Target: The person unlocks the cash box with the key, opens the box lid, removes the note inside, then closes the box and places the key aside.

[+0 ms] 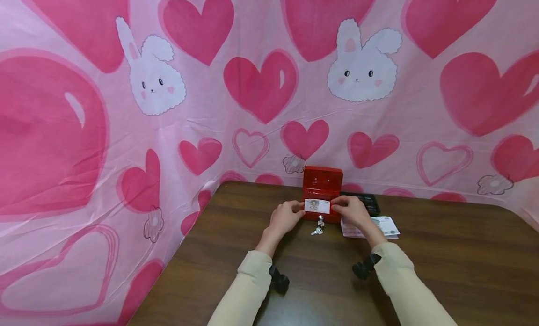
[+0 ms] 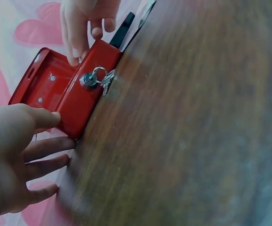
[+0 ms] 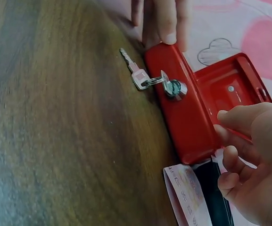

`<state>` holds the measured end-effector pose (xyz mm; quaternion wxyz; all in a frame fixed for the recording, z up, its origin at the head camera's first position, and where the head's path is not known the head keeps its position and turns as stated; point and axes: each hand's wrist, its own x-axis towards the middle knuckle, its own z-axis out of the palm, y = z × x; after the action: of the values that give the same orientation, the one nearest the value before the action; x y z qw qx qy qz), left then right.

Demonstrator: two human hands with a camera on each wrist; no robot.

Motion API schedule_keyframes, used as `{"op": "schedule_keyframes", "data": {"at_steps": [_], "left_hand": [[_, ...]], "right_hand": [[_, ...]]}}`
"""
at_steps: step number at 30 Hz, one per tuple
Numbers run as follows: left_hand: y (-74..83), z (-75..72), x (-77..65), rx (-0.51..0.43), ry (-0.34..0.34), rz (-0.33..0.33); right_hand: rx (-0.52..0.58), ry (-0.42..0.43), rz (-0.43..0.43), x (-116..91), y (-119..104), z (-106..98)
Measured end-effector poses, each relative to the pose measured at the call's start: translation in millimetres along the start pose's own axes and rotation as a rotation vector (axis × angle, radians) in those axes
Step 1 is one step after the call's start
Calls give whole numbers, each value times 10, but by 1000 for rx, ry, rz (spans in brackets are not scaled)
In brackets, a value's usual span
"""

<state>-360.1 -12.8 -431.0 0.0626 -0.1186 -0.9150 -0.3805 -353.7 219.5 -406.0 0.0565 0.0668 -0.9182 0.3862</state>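
A red cash box (image 1: 322,217) stands on the table with its lid (image 1: 322,181) raised. One banknote (image 1: 316,206) lies flat in the box, level with the rim. At the left side is my left hand (image 1: 287,217), its thumb at the front corner and its fingers stretched along the side wall. Opposite it, my right hand (image 1: 353,211) has thumb and forefinger at the right rim, beside the note's edge; the other fingers are loosely bent. A key sits in the front lock (image 3: 175,88), with another key (image 3: 139,77) hanging from its ring.
Folded banknotes (image 1: 385,226) lie on the table right of the box, partly under my right forearm. A black compartment tray (image 1: 370,204) stands behind them. A pink cloth (image 1: 261,143) with hearts and rabbits hangs along the table's back and left edges.
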Motion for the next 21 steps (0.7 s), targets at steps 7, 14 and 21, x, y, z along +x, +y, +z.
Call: {"op": "schedule_keyframes", "data": {"at_steps": [7, 14, 21], "left_hand": [[3, -11, -9, -1, 3, 11], [-13, -27, -15, -9, -9, 14], [-28, -18, -25, -9, -17, 21]], "right_hand": [[-53, -19, -26, 50, -55, 71], [-141, -45, 3, 44, -141, 120], [-205, -70, 49, 29, -200, 166]]}}
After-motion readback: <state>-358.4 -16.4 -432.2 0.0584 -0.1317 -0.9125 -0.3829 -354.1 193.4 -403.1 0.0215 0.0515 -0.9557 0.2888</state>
